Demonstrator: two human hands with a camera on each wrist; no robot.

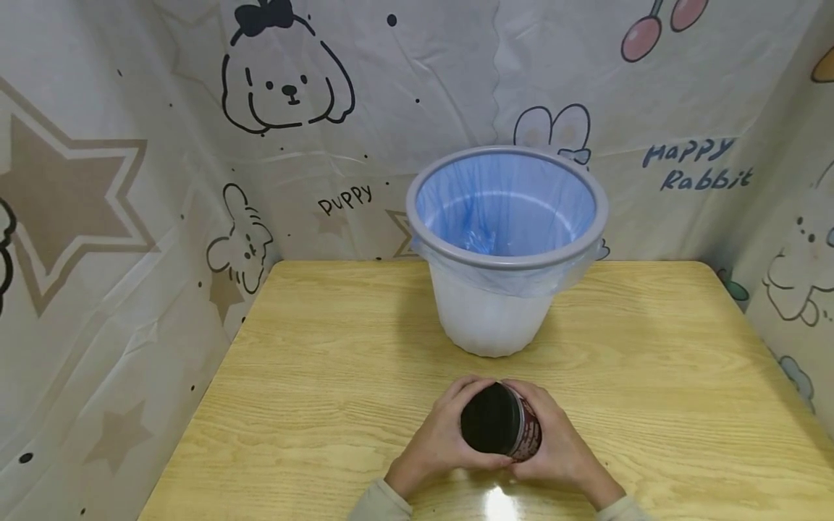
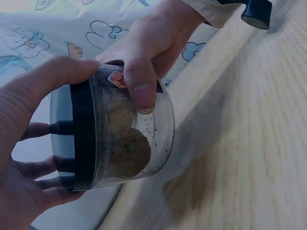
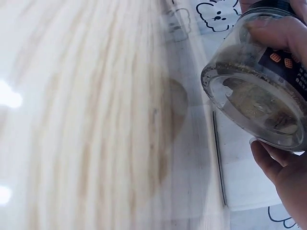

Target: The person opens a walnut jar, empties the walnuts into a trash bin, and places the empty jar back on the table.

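Observation:
A clear plastic jar [image 1: 515,434] with a black lid [image 1: 490,427] is held in both hands, tilted on its side just above the wooden table [image 1: 326,376]. My left hand [image 1: 443,434] wraps around the lid [image 2: 81,139], with the thumb on top and the fingers below. My right hand [image 1: 560,445] grips the clear body [image 2: 139,143], thumb pressed on its side. Brown round pieces [image 2: 129,153] lie inside the jar. In the right wrist view the jar's base [image 3: 259,105] shows, with my right hand's fingers [image 3: 280,33] over the dark label.
A grey-rimmed bin [image 1: 507,217] lined with a blue plastic bag stands at the back middle of the table, behind the hands. Cartoon-printed cloth walls [image 1: 130,181] enclose the table on three sides. The table's edges fall away on the left and right.

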